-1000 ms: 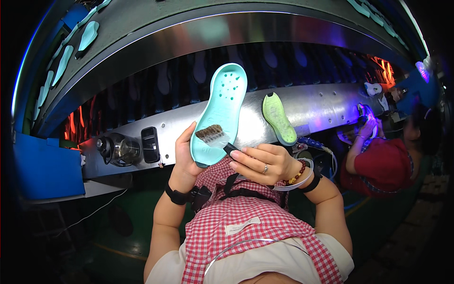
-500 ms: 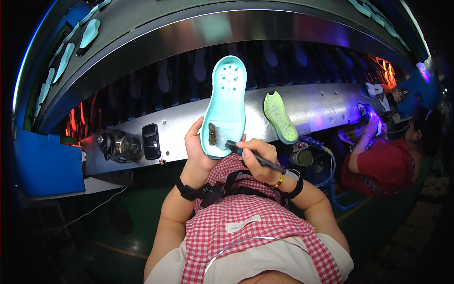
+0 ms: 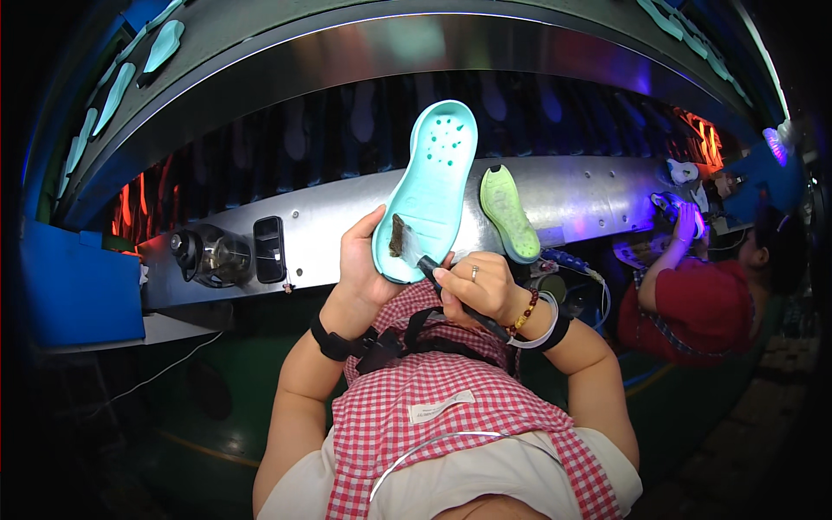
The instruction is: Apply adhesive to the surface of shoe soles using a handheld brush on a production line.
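My left hand [image 3: 362, 260] is closed around the near, heel end of a light turquoise shoe sole [image 3: 431, 186], holding it tilted above the metal ledge. Small dark holes dot its far end. My right hand [image 3: 479, 290] grips the dark handle of a flat brush [image 3: 412, 249]. The brown bristles touch the hollow inner face of the sole near its left rim. Right of this sole, a yellow-green shoe sole [image 3: 510, 212] with a black patch at its far tip lies on the ledge. Part of my left fingers is hidden behind the sole.
A glass jug [image 3: 215, 256] and a black tray-like case [image 3: 269, 250] stand at left on the metal ledge [image 3: 325, 221]. Beyond runs a conveyor carrying turquoise soles [image 3: 163, 47]. Orange heater glow [image 3: 704, 139] shows at both ends. At right, a person in red [image 3: 706, 299] handles a shoe.
The turquoise sole has shifted right and turned, its far end leaning rightward. The brush has moved slightly with it, its handle steeper, and my right hand has rolled over.
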Tool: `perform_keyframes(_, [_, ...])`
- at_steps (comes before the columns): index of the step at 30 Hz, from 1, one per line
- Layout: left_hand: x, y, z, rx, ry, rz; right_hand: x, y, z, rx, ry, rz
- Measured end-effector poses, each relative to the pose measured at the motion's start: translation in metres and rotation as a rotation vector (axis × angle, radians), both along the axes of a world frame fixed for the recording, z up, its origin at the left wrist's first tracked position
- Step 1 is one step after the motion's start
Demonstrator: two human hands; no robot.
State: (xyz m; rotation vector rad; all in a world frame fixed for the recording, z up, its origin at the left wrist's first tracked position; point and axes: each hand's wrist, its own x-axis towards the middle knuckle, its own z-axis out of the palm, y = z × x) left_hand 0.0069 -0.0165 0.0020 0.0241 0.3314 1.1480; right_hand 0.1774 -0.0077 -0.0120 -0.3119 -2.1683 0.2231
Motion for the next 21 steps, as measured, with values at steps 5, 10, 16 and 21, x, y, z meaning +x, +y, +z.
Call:
perform_keyframes(5, [-0.011,0.0,-0.004,-0.059,0.006,0.054,0.007,0.014,-0.002,-0.009,-0.074,-0.042])
perform_keyframes(10, [-0.017,0.003,-0.002,-0.034,0.019,0.04,-0.003,0.017,-0.003,-0.022,-0.019,-0.047])
perform_keyframes(16, [-0.017,-0.001,0.004,-0.079,0.052,0.008,-0.004,0.005,0.0,-0.581,0.219,-0.116])
perform_keyframes(21, [-0.014,-0.005,0.003,-0.075,0.064,-0.024,-0.003,0.002,0.009,-1.407,0.715,0.033])
